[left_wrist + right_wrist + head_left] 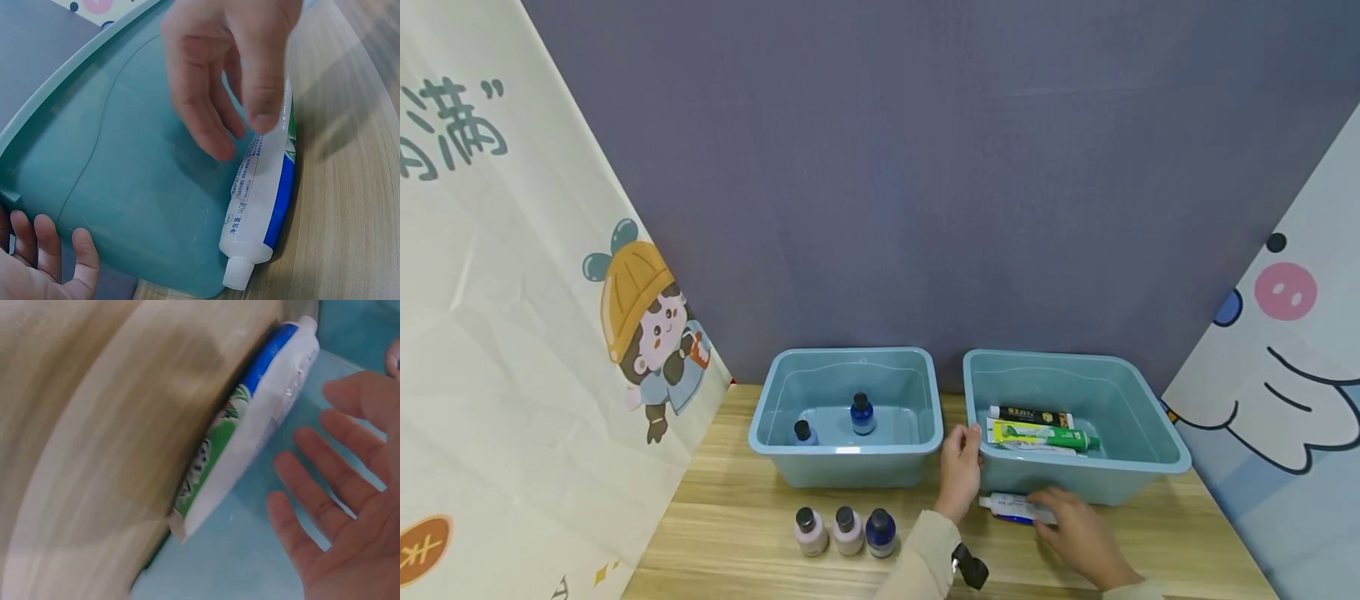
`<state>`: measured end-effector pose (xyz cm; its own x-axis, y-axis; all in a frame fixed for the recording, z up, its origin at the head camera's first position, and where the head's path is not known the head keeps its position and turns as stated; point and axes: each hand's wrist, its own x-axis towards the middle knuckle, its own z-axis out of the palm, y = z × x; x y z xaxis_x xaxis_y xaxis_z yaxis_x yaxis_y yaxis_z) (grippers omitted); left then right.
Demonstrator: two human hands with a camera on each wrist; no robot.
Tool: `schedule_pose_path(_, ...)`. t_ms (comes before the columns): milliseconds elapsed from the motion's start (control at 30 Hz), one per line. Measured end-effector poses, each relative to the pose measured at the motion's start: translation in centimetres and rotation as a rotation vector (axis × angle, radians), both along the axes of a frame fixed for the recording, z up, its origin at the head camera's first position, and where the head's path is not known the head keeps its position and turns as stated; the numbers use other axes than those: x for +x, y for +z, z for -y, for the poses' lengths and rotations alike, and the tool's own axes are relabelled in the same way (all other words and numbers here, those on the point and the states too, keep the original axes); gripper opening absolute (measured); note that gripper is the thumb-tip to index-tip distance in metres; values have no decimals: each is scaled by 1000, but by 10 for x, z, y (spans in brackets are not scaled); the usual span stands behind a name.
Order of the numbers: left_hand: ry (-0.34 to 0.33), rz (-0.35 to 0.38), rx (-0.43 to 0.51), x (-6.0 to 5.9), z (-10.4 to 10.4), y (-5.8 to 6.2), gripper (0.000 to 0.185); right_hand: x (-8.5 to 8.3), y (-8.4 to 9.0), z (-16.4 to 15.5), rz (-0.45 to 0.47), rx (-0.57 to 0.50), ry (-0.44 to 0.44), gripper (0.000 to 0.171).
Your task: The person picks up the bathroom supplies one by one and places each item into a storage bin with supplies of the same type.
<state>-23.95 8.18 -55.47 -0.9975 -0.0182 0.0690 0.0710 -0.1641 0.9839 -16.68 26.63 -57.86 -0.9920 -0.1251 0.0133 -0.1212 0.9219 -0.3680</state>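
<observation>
A white toothpaste tube (1011, 506) with a blue and green stripe lies on the wooden bench (737, 517), pressed lengthwise against the front wall of the right-hand teal bin (1157, 479), its white cap pointing toward the person's left. The right hand (1078, 533) hovers just over the tube – its fingers (325, 487) are spread and nearly straight, palm open toward the bin wall, and in the left wrist view the fingertips hang close above the tube, though contact with it cannot be told for sure. The left hand (961, 471) rests at the near left corner of that same bin, thumb up by the rim; its fingers (37, 250) lie flat and loosely together against the bin's outer wall, gripping nothing.

Inside the right bin lie three more tubes – a black one (1030, 414) at the back, a green one (1045, 434) in front of it and a pale one partly hidden beneath. The left-hand teal bin (820, 471) holds two small bottles (862, 414) with dark caps, standing upright. On the bench in front of it three more small bottles (846, 531) stand in a row, two pale pink and one dark blue, just beside one another
</observation>
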Motion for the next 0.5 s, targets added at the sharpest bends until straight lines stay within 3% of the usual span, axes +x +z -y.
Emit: schedule_pose_path(500,-12,-9,-22,-1,1,-4,39,-2,-18,1,-38,72,16,35)
